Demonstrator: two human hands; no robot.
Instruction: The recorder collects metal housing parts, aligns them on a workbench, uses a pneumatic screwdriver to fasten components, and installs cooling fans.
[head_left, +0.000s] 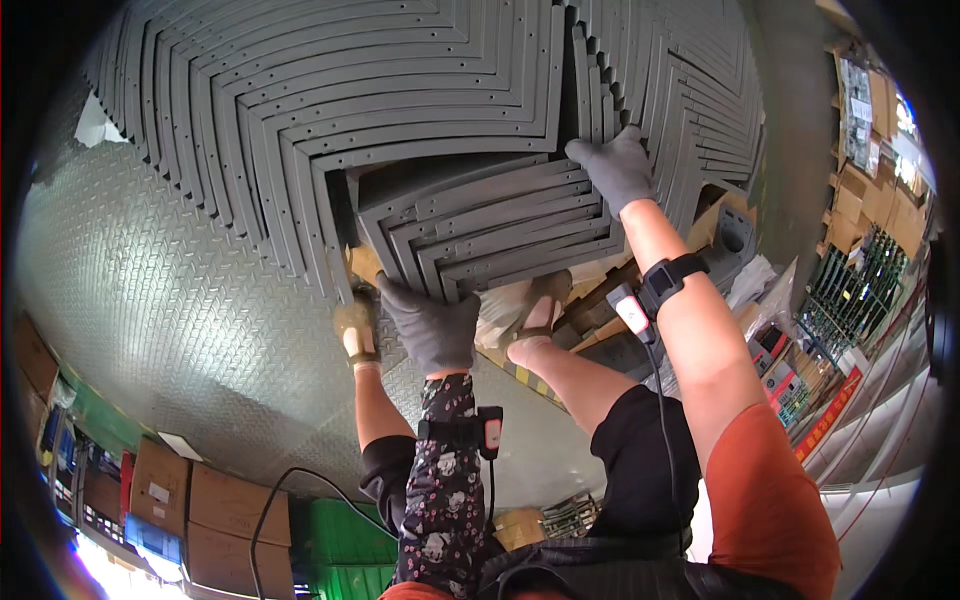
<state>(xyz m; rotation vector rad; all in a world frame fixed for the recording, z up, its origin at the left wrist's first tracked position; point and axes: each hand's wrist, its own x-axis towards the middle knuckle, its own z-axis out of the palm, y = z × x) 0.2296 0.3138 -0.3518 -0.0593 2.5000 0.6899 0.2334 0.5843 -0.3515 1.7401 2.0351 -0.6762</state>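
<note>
A bundle of several nested, dark grey angled metal frames (520,222) lies tilted in front of me, small holes along its bars. My left hand (430,325), in a grey work glove, grips the near left ends of this bundle; its fingertips are partly hidden beneath the bars. My right hand (615,168), gloved likewise, is closed over the bundle's far right corner, close to the upright ends of neighbouring frames. Just beyond, a large nested stack of the same grey frames (400,95) spreads across the view, with a dark gap between it and the bundle.
Patterned metal floor plate (170,300) stretches to the left. Cardboard boxes (215,500) stand at lower left beside a green bin (345,540). My feet are close under the bundle. At right are a grey plastic part (733,238), cartons and wire racks (860,285). Cables hang from my forearm straps.
</note>
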